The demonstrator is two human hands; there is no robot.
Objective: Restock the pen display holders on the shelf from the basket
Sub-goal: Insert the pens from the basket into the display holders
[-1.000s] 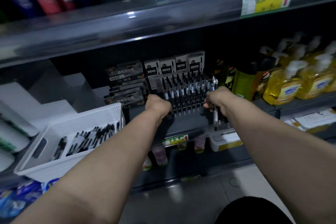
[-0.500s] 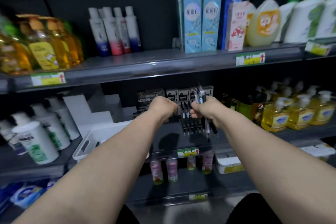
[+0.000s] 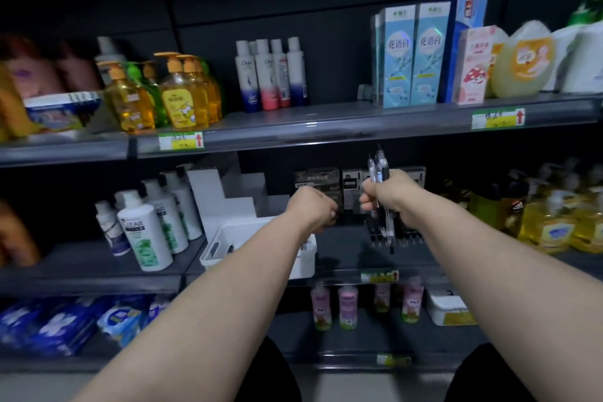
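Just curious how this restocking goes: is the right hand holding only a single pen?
No, the right hand grips a bundle of several pens, whose tops stick up above the fist.

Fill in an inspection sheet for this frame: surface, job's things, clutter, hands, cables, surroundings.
Surface: dark grey shelf, middle tier, dimly lit.
Job's things: white basket on the shelf, with the left arm across it; pen display holder to its right, partly hidden; bunch of pens held above it.
Clutter: white shampoo bottles at left, yellow soap bottles at right, small boxes behind.
Hands: right hand grips the pens upright; left hand is curled, contents not discernible.
Cables: nothing seen.
Surroundings: toothpaste boxes on the shelf above; pink bottles below.
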